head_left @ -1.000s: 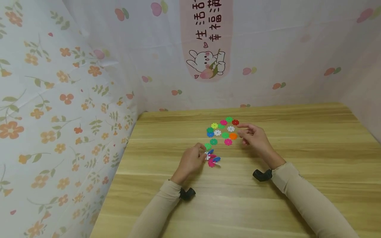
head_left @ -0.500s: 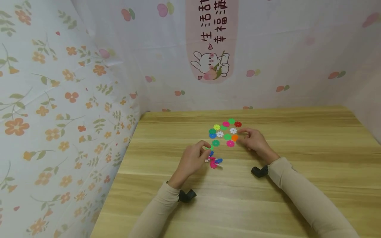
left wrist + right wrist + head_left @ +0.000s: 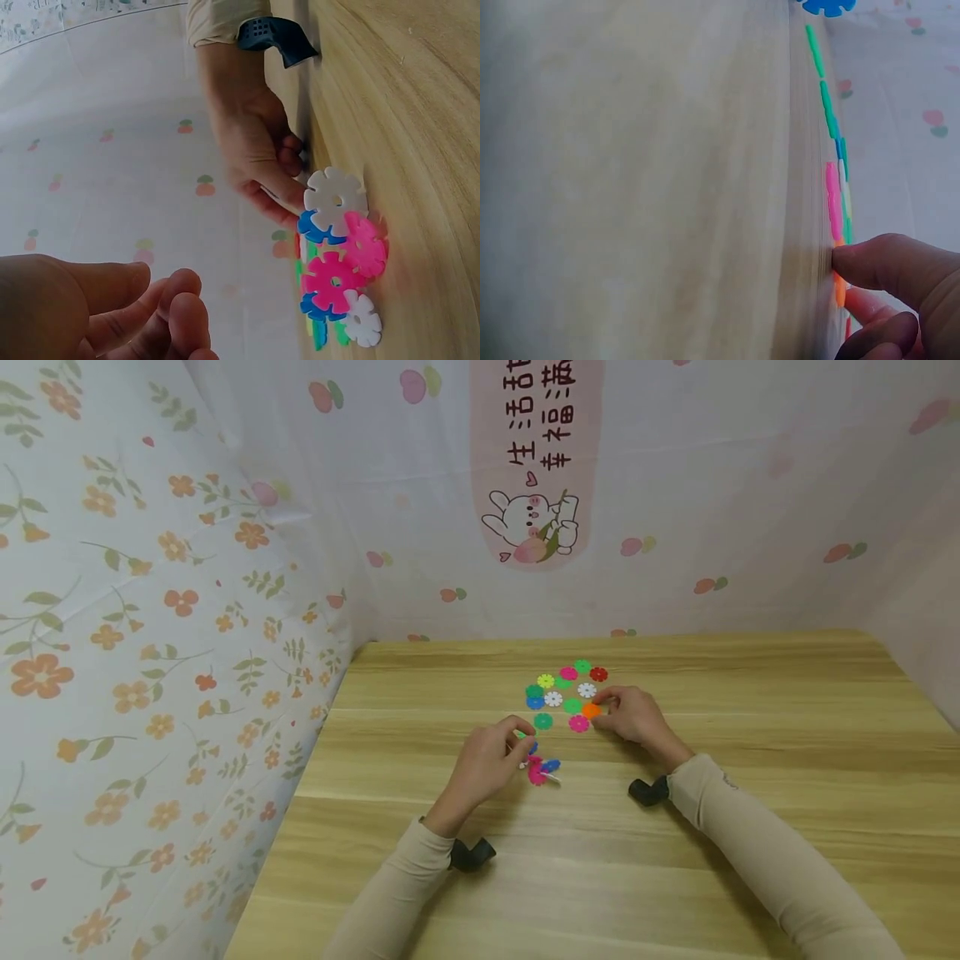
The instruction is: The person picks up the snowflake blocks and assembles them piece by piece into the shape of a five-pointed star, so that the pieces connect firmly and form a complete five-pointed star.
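Note:
Several flat, notched plastic snowflake discs in many colours lie in a loose group on the table. At the group's right side my right hand (image 3: 636, 714) pinches the orange disc (image 3: 591, 711), with the thumb on its near edge and a finger at its far edge; the disc lies flat. My left hand (image 3: 487, 756) hovers beside a joined cluster of pink, blue and white discs (image 3: 536, 770), thumb and fingers loosely bent with nothing between them. In the left wrist view the cluster's pink disc (image 3: 322, 281) and upright white disc (image 3: 319, 199) stand out.
A pink disc (image 3: 579, 723) lies just in front of the orange one, with a white disc (image 3: 587, 691) behind it. A dark green disc (image 3: 543, 721) lies left of these. Behind the wooden table (image 3: 675, 877) hangs a printed curtain (image 3: 405, 527).
My right hand has moved slightly left and in, and its fingers have closed on the orange disc. The left hand has drawn up from the joined cluster, its fingers now off the discs.

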The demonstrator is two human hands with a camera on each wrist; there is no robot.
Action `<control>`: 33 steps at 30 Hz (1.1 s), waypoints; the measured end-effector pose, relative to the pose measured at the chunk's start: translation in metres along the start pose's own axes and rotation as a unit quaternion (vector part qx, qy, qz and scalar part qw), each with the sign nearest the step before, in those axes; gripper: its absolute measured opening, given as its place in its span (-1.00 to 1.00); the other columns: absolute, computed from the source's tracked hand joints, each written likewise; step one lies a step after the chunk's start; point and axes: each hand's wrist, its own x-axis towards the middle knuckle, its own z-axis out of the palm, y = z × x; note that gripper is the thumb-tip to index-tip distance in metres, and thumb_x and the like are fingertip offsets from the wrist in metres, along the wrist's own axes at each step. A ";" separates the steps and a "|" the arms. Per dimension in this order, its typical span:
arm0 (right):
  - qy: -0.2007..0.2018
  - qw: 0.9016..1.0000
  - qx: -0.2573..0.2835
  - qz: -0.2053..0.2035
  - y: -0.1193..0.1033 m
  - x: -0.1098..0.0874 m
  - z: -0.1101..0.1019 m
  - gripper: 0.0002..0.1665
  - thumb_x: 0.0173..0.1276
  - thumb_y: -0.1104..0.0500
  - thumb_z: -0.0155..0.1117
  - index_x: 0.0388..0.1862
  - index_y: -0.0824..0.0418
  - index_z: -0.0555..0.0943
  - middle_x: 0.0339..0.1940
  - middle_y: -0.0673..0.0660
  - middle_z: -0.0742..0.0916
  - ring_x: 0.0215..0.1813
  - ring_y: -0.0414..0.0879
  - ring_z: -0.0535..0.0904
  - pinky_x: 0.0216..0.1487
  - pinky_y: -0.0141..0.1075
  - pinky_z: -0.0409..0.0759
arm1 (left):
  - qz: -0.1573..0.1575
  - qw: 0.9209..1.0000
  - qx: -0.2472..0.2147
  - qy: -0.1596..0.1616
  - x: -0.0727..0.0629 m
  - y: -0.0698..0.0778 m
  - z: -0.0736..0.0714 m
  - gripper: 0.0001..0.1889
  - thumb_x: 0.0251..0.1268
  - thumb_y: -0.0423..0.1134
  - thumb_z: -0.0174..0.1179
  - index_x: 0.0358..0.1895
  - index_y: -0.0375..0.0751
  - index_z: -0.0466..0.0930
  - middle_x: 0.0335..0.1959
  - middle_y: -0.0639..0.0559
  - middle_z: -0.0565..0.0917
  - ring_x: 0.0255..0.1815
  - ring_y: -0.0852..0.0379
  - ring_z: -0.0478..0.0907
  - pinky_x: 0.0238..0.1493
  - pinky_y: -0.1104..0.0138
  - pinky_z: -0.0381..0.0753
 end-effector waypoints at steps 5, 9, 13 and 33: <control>0.004 1.000 -0.026 -0.016 -0.004 0.001 0.000 -0.59 0.09 0.23 0.36 -0.03 0.30 0.65 -0.58 0.04 0.53 -0.54 -0.10 0.37 -0.47 -0.26 0.32 | -0.008 1.000 0.007 -0.005 -0.001 -0.001 -0.001 -0.84 0.48 -0.18 0.17 -0.08 -0.17 0.65 -0.47 0.03 0.73 -0.56 0.33 0.53 -0.57 0.40 0.44; 0.003 0.999 -0.031 -0.023 -0.005 0.002 0.001 -0.58 0.06 0.24 0.35 -0.05 0.32 0.64 -0.57 0.05 0.53 -0.56 -0.11 0.38 -0.49 -0.27 0.32 | -0.007 1.000 0.013 -0.002 -0.001 -0.001 -0.002 -0.84 0.48 -0.16 0.17 -0.08 -0.15 0.66 -0.48 0.08 0.72 -0.54 0.33 0.54 -0.55 0.39 0.46; 0.004 0.998 -0.046 -0.035 -0.003 0.002 0.003 -0.62 0.06 0.23 0.37 -0.10 0.31 0.64 -0.60 0.04 0.53 -0.58 -0.12 0.38 -0.51 -0.29 0.31 | -0.009 1.000 0.017 0.000 -0.002 0.000 -0.002 -0.84 0.48 -0.17 0.18 -0.08 -0.14 0.66 -0.48 0.11 0.70 -0.54 0.32 0.53 -0.56 0.40 0.47; -0.026 0.987 -0.077 -0.142 0.002 -0.009 0.005 -0.70 0.10 0.16 0.51 -0.15 0.11 0.71 -0.14 0.10 0.67 -0.08 0.04 0.51 -0.02 -0.03 0.50 | -0.010 1.000 0.020 0.003 -0.005 -0.001 -0.002 -0.86 0.47 -0.20 0.19 -0.08 -0.15 0.67 -0.50 0.17 0.67 -0.54 0.31 0.52 -0.53 0.39 0.47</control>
